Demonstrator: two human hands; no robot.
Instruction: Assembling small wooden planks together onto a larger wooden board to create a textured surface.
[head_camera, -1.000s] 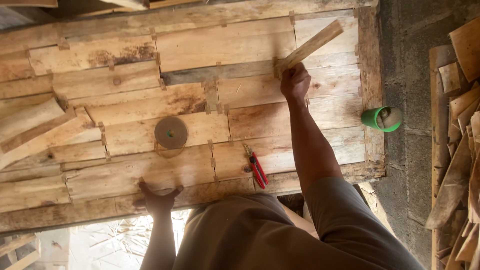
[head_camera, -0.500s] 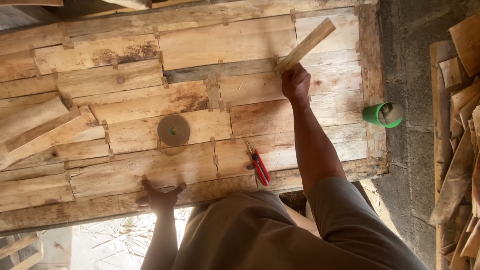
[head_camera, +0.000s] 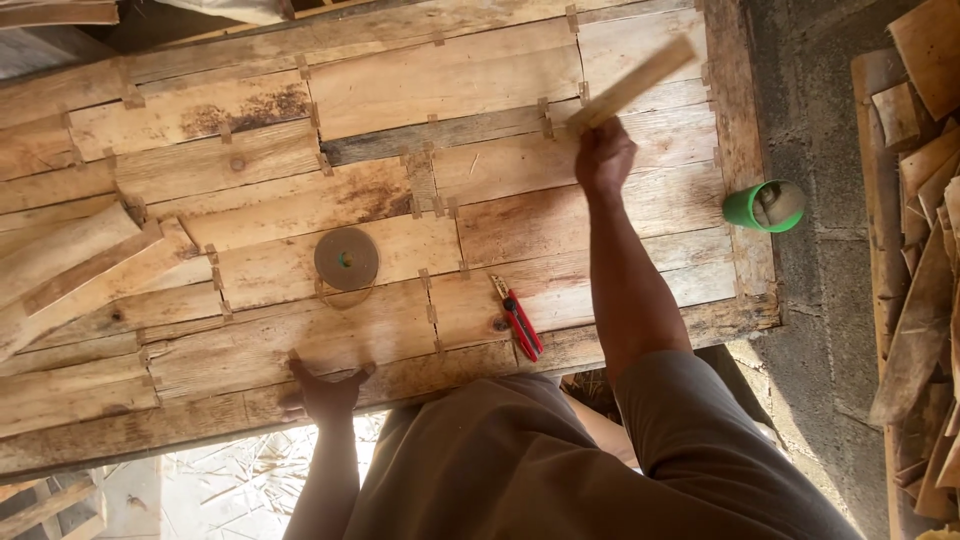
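Note:
My right hand (head_camera: 603, 158) is stretched out over the far right part of a rough plank tabletop (head_camera: 420, 80) and grips a short pale wooden slat (head_camera: 640, 82), which slants up to the right above the boards. My left hand (head_camera: 327, 389) rests flat with fingers spread on the near edge of the tabletop. A round brown disc (head_camera: 346, 259) lies on the boards just beyond the left hand. Red-handled pliers (head_camera: 518, 318) lie between my two arms.
A green cup-like container (head_camera: 765, 206) sits at the table's right edge. Loose wooden pieces (head_camera: 60, 260) lie on the left of the top. Stacked wood scraps (head_camera: 925, 200) stand at the far right by a grey concrete wall. Shavings cover the floor (head_camera: 200, 480).
The view has drifted slightly. My right hand with the slat has shifted a little; the left hand stays on the table edge.

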